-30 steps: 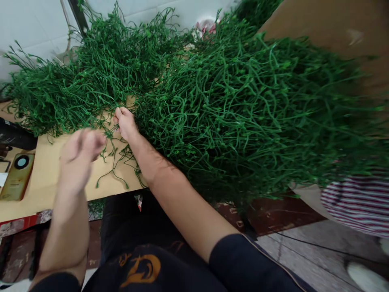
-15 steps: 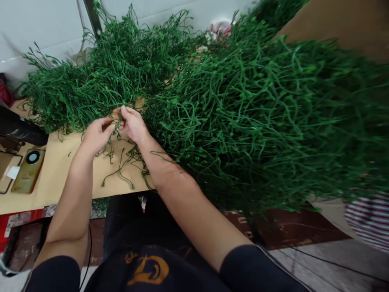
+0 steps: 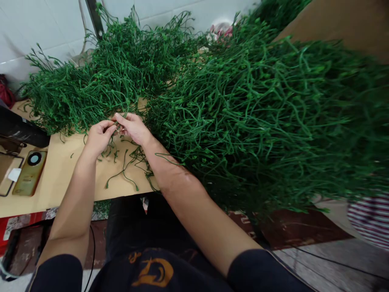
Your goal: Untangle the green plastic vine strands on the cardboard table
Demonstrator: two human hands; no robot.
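My left hand [image 3: 97, 137] and my right hand [image 3: 133, 127] meet above a tan cardboard sheet [image 3: 57, 178], both pinching the same small bunch of thin green plastic stems [image 3: 116, 130]. Loose green stems [image 3: 124, 166] trail from under the hands across the cardboard. To the right a large heap of green stems [image 3: 249, 121] spills over the table edge, and my right forearm lies against it. A second heap of stems [image 3: 91, 85] lies behind the hands, toward the wall.
A gold-coloured phone [image 3: 29, 173] lies on the cardboard at the left, beside a black object [image 3: 21, 130]. A brown cardboard box wall [image 3: 340, 22] rises at the upper right. Striped cloth [image 3: 367, 219] shows at the right edge. White tiled wall [image 3: 36, 28] behind.
My left hand moved from a blurred position lower left up to my right hand, and both now pinch the stems together. The view shifted slightly.
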